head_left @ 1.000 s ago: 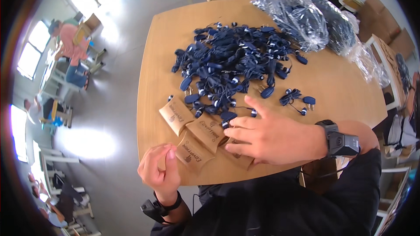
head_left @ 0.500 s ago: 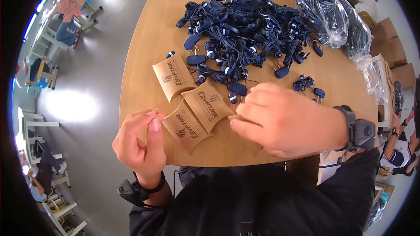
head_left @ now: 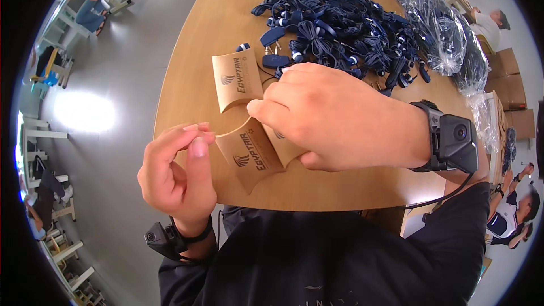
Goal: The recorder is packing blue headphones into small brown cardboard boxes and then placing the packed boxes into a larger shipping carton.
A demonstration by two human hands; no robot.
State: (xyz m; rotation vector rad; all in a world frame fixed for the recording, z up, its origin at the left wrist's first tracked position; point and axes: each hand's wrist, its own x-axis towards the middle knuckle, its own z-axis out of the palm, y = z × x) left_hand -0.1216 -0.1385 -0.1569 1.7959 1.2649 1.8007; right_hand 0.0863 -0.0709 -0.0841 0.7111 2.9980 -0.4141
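Observation:
My left hand (head_left: 180,173) is closed, its thumb and fingertips pressed together beside the left corner of a brown pillow-shaped cardboard box (head_left: 254,157). Whatever those fingertips may hold is too small to make out. Reaching across from the right, my right hand (head_left: 331,118) has its fingers curled over a second pillow box (head_left: 289,148), mostly hidden beneath it. Its index fingertip is by the top corner of the nearer box; what it grips, if anything, is hidden. A third pillow box (head_left: 237,79) lies just beyond, flat on the table.
A large pile of dark blue corded earphones (head_left: 345,22) covers the far part of the wooden table (head_left: 187,73). Clear plastic bags of dark items (head_left: 433,25) lie at the far right. Cardboard boxes (head_left: 504,79) stand past the table, and other people sit at both sides.
My right hand has moved left and away from me, now covering most of the middle pillow box. The left hand keeps its pinch. The whole view has shifted slightly.

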